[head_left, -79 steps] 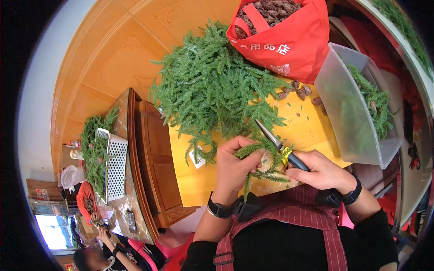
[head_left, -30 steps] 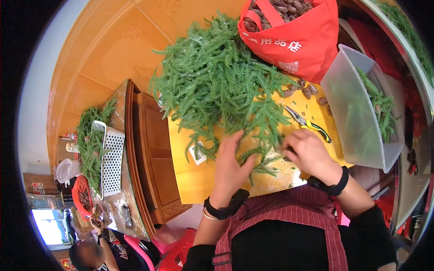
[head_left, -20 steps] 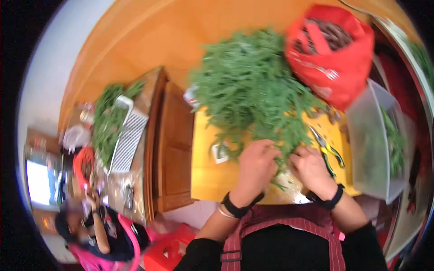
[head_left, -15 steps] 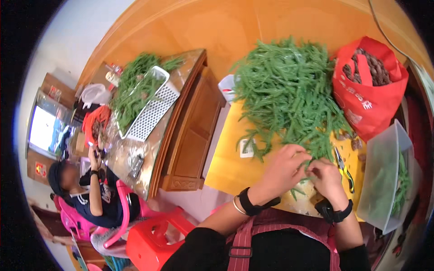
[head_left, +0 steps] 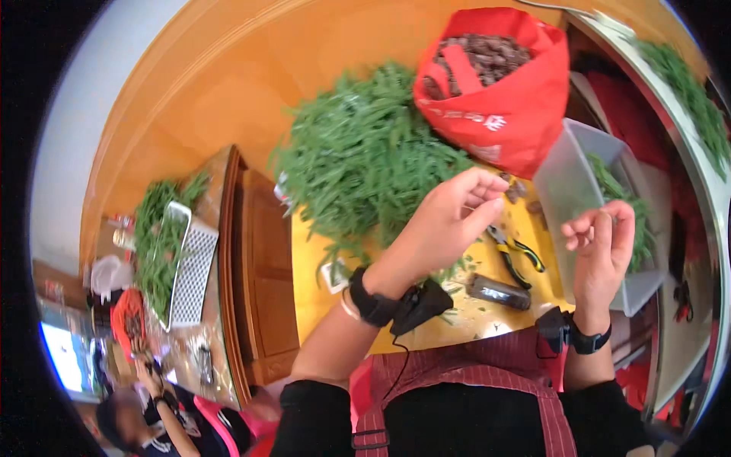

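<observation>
My left hand (head_left: 445,225) is raised over the yellow tabletop (head_left: 312,305), between the heap of green artificial pine sprigs (head_left: 365,152) and the pliers. Its fingers curl toward the thumb; what they hold, if anything, is too small to make out. My right hand (head_left: 605,247) is up in front of the clear plastic bin (head_left: 560,171), fingertips bent in against the thumb, and I cannot tell what is between them. Pliers with yellow and black handles (head_left: 514,259) lie between the hands. Nearer me is a dark, shiny wrapped bundle (head_left: 499,292).
A red bag (head_left: 525,99) of brown pine cones (head_left: 487,61) stands behind the sprigs. Loose cones (head_left: 518,190) lie before it. More greenery (head_left: 689,95) rests on a shelf at right. At left, a person (head_left: 164,426) sits by a table with a white basket (head_left: 194,266).
My view has turned to the right. My hands, close together over the table's sprigs before, are now raised and apart, the right one by the bin. The dark bundle has come into sight.
</observation>
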Demonstrator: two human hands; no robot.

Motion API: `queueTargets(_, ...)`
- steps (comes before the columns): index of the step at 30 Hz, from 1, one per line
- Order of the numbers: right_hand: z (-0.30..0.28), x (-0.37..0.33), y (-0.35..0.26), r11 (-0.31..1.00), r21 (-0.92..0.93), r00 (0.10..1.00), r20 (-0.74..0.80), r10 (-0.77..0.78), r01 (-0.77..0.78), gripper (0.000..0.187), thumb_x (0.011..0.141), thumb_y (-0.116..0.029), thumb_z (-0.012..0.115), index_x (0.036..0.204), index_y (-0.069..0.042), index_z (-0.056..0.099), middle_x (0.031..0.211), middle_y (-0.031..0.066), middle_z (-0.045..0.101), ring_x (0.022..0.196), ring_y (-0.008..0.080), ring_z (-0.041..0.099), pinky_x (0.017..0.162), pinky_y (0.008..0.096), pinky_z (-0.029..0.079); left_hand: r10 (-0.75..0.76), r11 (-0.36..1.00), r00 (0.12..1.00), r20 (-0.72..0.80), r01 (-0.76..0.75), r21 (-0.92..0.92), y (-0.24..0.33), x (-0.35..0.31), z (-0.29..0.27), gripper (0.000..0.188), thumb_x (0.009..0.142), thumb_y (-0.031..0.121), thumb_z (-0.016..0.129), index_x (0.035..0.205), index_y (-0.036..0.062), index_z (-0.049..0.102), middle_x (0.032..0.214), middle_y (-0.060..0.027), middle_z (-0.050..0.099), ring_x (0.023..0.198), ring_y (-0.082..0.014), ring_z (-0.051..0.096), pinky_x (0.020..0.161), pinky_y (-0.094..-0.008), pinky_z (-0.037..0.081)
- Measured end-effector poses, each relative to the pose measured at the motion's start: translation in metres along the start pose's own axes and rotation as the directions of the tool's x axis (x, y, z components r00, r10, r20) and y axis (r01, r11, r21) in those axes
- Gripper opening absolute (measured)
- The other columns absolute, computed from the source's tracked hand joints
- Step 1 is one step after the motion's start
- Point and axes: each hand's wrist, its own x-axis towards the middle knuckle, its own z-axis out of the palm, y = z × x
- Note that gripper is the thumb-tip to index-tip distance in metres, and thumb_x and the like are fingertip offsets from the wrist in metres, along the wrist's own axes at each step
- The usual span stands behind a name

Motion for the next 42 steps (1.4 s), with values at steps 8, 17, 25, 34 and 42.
queueTargets(8, -0.052, -0.041, -0.017, 0.978, -0.104, 0.983, -0.036, 0.178, -0.181, 0.01, 0.092, -0.011, 0.042, 0.095, -0.002, 0.047, 0.075, 0.01, 0.06, 0.065, 0.0162, 0.061, 0.055, 0.022, 0.047, -0.109, 0.729, 0.967, 0.23, -0.079, 0.679, -0.083, 0.095, 0.077, 0.027, 0.072, 0.012, 0.065, 0.094, -0.0027, 0.057, 0.082, -0.016, 0.062, 0.075, -0.0254, 0.062, 0.07, -0.0326, 0.049)
queueTargets(17, -0.054, -0.051, -0.021, 0.971, -0.01, 0.96, 0.151, 0.236, -0.238, 0.013, 0.092, -0.007, 0.042, 0.1, 0.0, 0.049, 0.076, 0.0113, 0.061, 0.071, 0.0163, 0.061, 0.061, 0.0255, 0.048, -0.163, 0.452, 0.986, 0.032, 0.046, 0.891, -0.121, 0.115, 0.094, 0.028, 0.062, 0.015, 0.068, 0.083, -0.0038, 0.064, 0.08, -0.0222, 0.062, 0.079, -0.0348, 0.062, 0.074, -0.0416, 0.049)
queueTargets(25, -0.047, -0.051, -0.017, 0.978, -0.127, 0.95, 0.247, 0.192, -0.165, 0.014, 0.09, -0.004, 0.044, 0.099, 0.001, 0.053, 0.079, 0.0108, 0.062, 0.075, 0.0141, 0.06, 0.064, 0.0239, 0.046, -0.06, 0.713, 0.993, 0.105, -0.031, 0.701, -0.087, 0.094, 0.046, 0.019, 0.067, 0.008, 0.067, 0.078, 0.0021, 0.052, 0.07, -0.0092, 0.06, 0.063, -0.0178, 0.059, 0.057, -0.0282, 0.047)
queueTargets(34, -0.011, -0.033, -0.022, 0.967, 0.135, 0.96, 0.213, 0.184, -0.215, 0.013, 0.093, -0.013, 0.043, 0.104, -0.005, 0.045, 0.082, 0.009, 0.06, 0.068, 0.0101, 0.051, 0.063, 0.0213, 0.041, 0.022, 0.988, 1.0, -0.005, -0.023, -0.155, 0.018, -0.023, 0.026, 0.027, 0.076, -0.008, 0.06, 0.099, 0.0003, 0.049, 0.093, -0.0032, 0.056, 0.09, -0.0112, 0.057, 0.078, -0.0244, 0.048)
queueTargets(42, 0.029, -0.023, -0.014, 0.744, 0.538, 0.914, 0.308, 0.263, -0.396, 0.012, 0.091, -0.009, 0.047, 0.102, -0.004, 0.045, 0.094, 0.0117, 0.061, 0.082, 0.0151, 0.059, 0.072, 0.0248, 0.048, 0.1, 0.946, 0.986, -0.134, -0.136, -0.294, 0.007, -0.064, 0.027, 0.033, 0.072, -0.013, 0.058, 0.1, 0.0009, 0.047, 0.099, -0.0123, 0.059, 0.097, -0.0221, 0.059, 0.086, -0.0338, 0.048)
